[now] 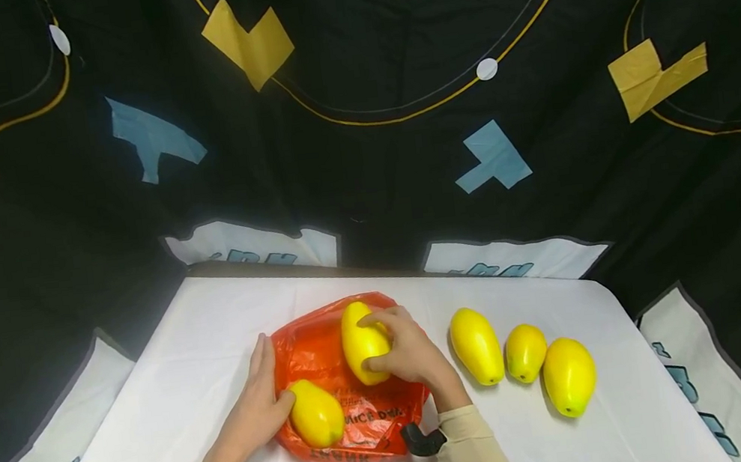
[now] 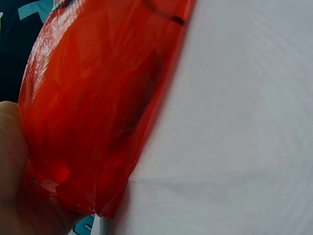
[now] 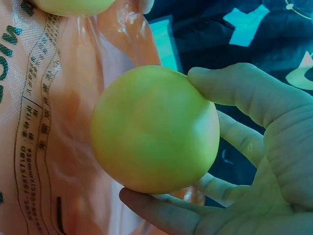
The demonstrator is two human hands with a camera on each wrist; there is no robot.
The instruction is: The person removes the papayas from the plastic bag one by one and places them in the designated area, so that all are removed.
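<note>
A red plastic bag [image 1: 317, 342] with printed lettering lies on the white table. My right hand [image 1: 405, 348] grips a long yellow mango [image 1: 358, 341] over the bag, thumb and fingers around it. Seen end-on in the right wrist view, the mango [image 3: 154, 129] is round and yellow-green. My left hand [image 1: 253, 405] holds the bag's left edge, its thumb beside a second mango [image 1: 317, 413] at the bag's lower left. In the left wrist view, part of the left hand [image 2: 14, 171] lies against the shiny side of the bag [image 2: 98, 112].
Right of the bag, three more yellow mangoes stand in a row: a long one [image 1: 476, 345], a smaller one [image 1: 526, 352] and a large one [image 1: 570, 377]. The white tabletop [image 1: 158, 404] ends at a back edge by a dark patterned cloth [image 1: 372, 185].
</note>
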